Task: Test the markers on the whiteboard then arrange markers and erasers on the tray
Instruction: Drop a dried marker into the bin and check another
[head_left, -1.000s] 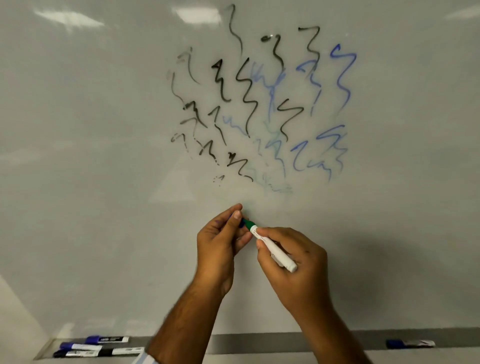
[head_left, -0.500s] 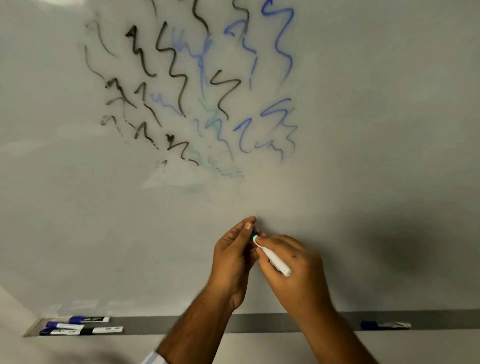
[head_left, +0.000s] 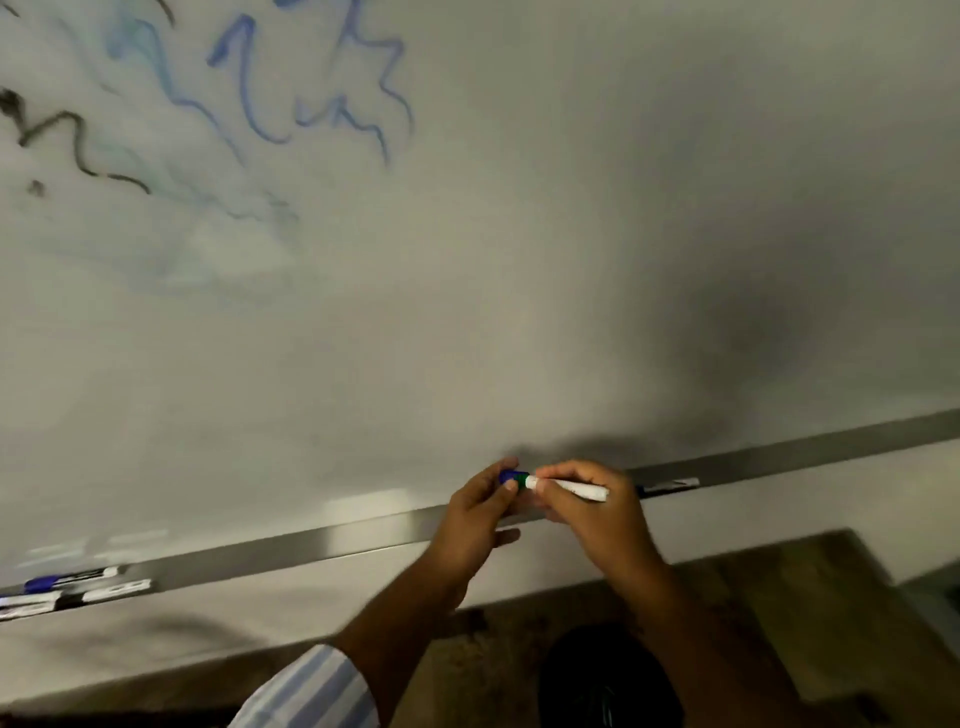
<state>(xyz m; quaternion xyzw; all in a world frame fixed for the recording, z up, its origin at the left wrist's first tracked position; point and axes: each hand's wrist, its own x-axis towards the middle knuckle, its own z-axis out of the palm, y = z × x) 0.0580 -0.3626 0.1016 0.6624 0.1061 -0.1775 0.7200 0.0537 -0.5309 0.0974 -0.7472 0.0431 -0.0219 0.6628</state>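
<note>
Honestly about halfway: scribbles (head_left: 322, 104) all over the whiteboard (head_left: 519, 260), several markers (head_left: 72, 587) parked on the tray (head_left: 311, 545). Left hand (head_left: 480, 512) fingers pinching the cap (head_left: 513, 476), right hand (head_left: 592, 512) wrapped round the marker (head_left: 571, 488), just above tray. No erasers visible.

Mottled brown floor (head_left: 779, 597), pale wall (head_left: 909, 499)

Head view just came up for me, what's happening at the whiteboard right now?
A person holds a white-barrelled marker in the right hand, while the left hand pinches its blue cap at the green tip end. Whether the cap is going on or coming off cannot be told. Several markers lie on the tray at left, another marker at right. Black and blue scribbles mark the whiteboard.
</note>
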